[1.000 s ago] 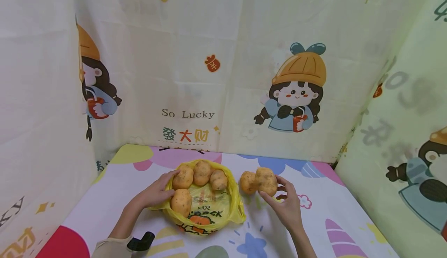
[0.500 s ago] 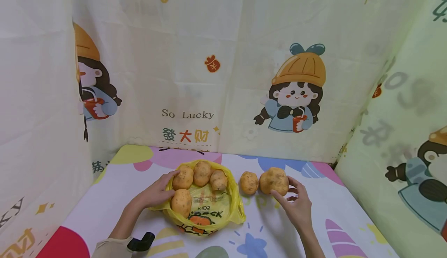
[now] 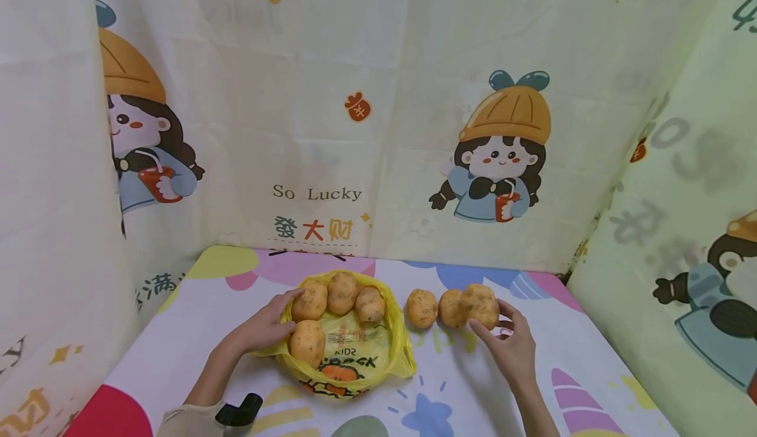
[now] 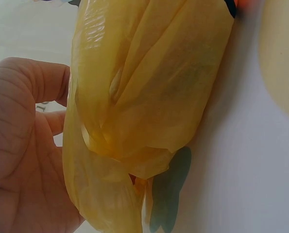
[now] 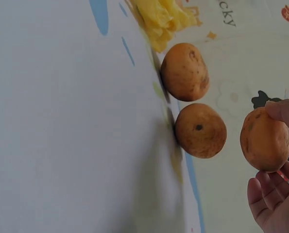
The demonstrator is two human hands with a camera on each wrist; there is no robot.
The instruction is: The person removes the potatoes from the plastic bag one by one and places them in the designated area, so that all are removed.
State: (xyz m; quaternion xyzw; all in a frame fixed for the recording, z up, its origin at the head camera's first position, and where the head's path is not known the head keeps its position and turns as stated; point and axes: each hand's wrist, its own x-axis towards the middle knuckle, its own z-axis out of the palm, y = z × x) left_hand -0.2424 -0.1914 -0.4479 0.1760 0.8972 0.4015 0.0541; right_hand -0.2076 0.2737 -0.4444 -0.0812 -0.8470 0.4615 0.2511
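Observation:
A yellow plastic bag point(image 3: 399, 351) with its mouth rolled wide holds several potatoes along its left and back sides, among them a front-left potato point(image 3: 306, 343). My left hand point(image 3: 273, 322) grips the bag's left rim. In the left wrist view, the thumb and fingers pass behind the film of the bag point(image 4: 149, 97). Between thumb and fingers, my right hand point(image 3: 510, 345) holds a potato point(image 3: 480, 307); the right wrist view shows this held potato point(image 5: 265, 140) raised off the table. Two more potatoes, the left one point(image 3: 422, 309) and the middle one point(image 3: 452, 308), lie side by side right of the bag.
A cloth with printed shapes covers the table point(image 3: 355, 417). Printed curtains point(image 3: 402, 128) stand at the back and both sides. A black strap piece point(image 3: 239, 411) sits at the left sleeve point(image 3: 192, 418).
My right hand has carried its potato to the right, bringing the middle potato behind it into view. The left hand and the bag have stayed in place.

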